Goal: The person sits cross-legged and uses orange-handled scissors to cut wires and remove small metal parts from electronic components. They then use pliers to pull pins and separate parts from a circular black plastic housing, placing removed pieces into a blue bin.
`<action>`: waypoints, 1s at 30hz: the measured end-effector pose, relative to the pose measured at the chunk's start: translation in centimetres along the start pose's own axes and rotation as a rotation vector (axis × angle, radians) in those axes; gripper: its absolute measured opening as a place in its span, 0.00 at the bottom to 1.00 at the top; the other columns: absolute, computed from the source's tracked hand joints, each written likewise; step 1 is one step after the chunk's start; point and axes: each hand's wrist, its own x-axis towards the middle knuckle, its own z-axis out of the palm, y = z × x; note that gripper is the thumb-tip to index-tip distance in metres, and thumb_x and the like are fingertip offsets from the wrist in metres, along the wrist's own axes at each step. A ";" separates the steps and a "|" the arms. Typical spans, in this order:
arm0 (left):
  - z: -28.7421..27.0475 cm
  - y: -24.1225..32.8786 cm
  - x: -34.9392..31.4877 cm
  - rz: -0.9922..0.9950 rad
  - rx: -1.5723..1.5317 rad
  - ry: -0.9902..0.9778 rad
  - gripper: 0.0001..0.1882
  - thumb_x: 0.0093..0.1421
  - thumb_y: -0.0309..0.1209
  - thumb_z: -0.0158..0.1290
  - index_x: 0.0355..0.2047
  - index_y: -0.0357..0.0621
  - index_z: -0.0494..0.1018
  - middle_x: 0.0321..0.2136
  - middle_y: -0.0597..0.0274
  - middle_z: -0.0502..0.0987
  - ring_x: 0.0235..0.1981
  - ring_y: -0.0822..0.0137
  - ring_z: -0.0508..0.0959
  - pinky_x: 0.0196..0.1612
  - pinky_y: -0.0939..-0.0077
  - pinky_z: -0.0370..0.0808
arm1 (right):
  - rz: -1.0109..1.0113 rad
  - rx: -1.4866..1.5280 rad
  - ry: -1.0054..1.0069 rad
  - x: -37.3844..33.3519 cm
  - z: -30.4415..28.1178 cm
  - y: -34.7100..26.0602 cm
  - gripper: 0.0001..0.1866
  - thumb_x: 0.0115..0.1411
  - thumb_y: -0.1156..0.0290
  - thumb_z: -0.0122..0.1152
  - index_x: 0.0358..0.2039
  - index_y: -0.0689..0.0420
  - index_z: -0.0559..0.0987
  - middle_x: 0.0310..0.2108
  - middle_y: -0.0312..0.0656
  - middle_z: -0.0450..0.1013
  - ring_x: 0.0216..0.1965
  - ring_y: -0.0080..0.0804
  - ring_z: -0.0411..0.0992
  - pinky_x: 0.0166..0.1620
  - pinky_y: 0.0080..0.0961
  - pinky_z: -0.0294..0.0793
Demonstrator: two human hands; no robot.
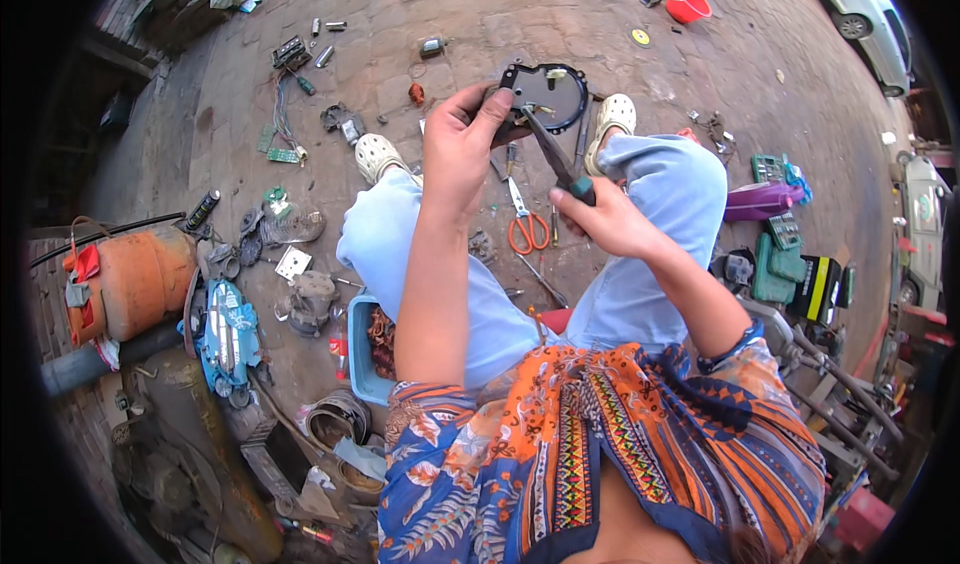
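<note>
Brick paving point(470, 14) surrounds the orange-handled scissors point(527, 232). Beyond them the left hand point(458, 154), fingers pinching, holds a round black part point(568, 96); the right hand's fingers point(572, 208) grip a green-handled tool point(550, 150), tip at the part. Probing seems underway; next calls for steadiness. Knees point(685, 179) flank the scissors; freer room lies beyond.

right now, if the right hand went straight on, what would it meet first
The black round housing in the left hand: the pliers in the right hand point at it, perhaps touching; depth is unclear.
</note>
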 end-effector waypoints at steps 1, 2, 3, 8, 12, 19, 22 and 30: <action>-0.2 -0.3 0.2 0.012 0.017 0.013 0.10 0.60 0.31 0.53 0.36 0.36 0.74 0.30 0.61 0.77 0.30 0.70 0.78 0.37 0.71 0.79 | -0.068 -0.092 0.068 0.4 -0.3 -0.2 0.20 0.60 0.58 0.53 0.21 0.64 0.70 0.14 0.39 0.62 0.19 0.24 0.60 0.26 0.29 0.64; -0.4 -0.5 0.3 0.010 0.025 0.037 0.10 0.60 0.31 0.53 0.36 0.36 0.74 0.30 0.61 0.77 0.30 0.70 0.78 0.37 0.71 0.79 | -0.084 -0.129 0.106 0.7 -0.3 -0.4 0.20 0.60 0.59 0.54 0.21 0.65 0.69 0.14 0.43 0.63 0.19 0.30 0.63 0.26 0.31 0.64; -0.6 -0.7 0.4 0.008 0.033 0.061 0.10 0.60 0.31 0.53 0.36 0.35 0.74 0.30 0.61 0.77 0.30 0.69 0.78 0.37 0.71 0.79 | -0.099 -0.167 0.144 1.0 -0.2 -0.5 0.20 0.59 0.59 0.54 0.22 0.65 0.69 0.14 0.47 0.65 0.19 0.36 0.66 0.27 0.34 0.65; -0.3 -1.4 0.8 0.032 0.031 0.189 0.10 0.60 0.30 0.52 0.34 0.32 0.73 0.28 0.61 0.76 0.27 0.71 0.77 0.34 0.74 0.79 | -0.221 -0.384 0.382 3.5 0.3 2.1 0.19 0.57 0.61 0.57 0.23 0.65 0.68 0.18 0.57 0.67 0.25 0.59 0.66 0.28 0.42 0.64; -0.7 -2.3 1.1 0.048 0.054 0.239 0.09 0.60 0.30 0.52 0.34 0.35 0.74 0.29 0.61 0.77 0.29 0.69 0.78 0.37 0.72 0.79 | -0.308 -0.455 0.529 4.9 0.7 2.6 0.19 0.57 0.61 0.58 0.22 0.65 0.66 0.18 0.58 0.66 0.26 0.62 0.64 0.26 0.44 0.62; -0.4 -1.3 1.3 0.027 -0.022 0.099 0.10 0.61 0.30 0.52 0.34 0.33 0.73 0.29 0.62 0.77 0.29 0.74 0.76 0.37 0.75 0.79 | -0.186 0.102 -0.115 4.0 -0.7 2.7 0.21 0.61 0.55 0.53 0.39 0.64 0.74 0.29 0.42 0.76 0.35 0.24 0.72 0.39 0.25 0.71; -0.4 -0.9 1.1 0.017 -0.008 0.059 0.09 0.60 0.30 0.52 0.35 0.34 0.73 0.29 0.62 0.77 0.30 0.74 0.76 0.38 0.74 0.79 | -0.063 0.322 -0.223 3.1 -0.6 1.7 0.20 0.63 0.55 0.50 0.38 0.62 0.75 0.33 0.39 0.76 0.35 0.23 0.72 0.39 0.22 0.71; -1.3 -0.7 0.6 -0.003 -0.129 -0.047 0.10 0.60 0.31 0.52 0.37 0.38 0.73 0.28 0.64 0.77 0.30 0.73 0.77 0.36 0.73 0.79 | 0.106 0.670 -0.484 1.5 0.5 0.9 0.21 0.64 0.53 0.47 0.25 0.58 0.67 0.21 0.34 0.65 0.26 0.24 0.68 0.31 0.23 0.68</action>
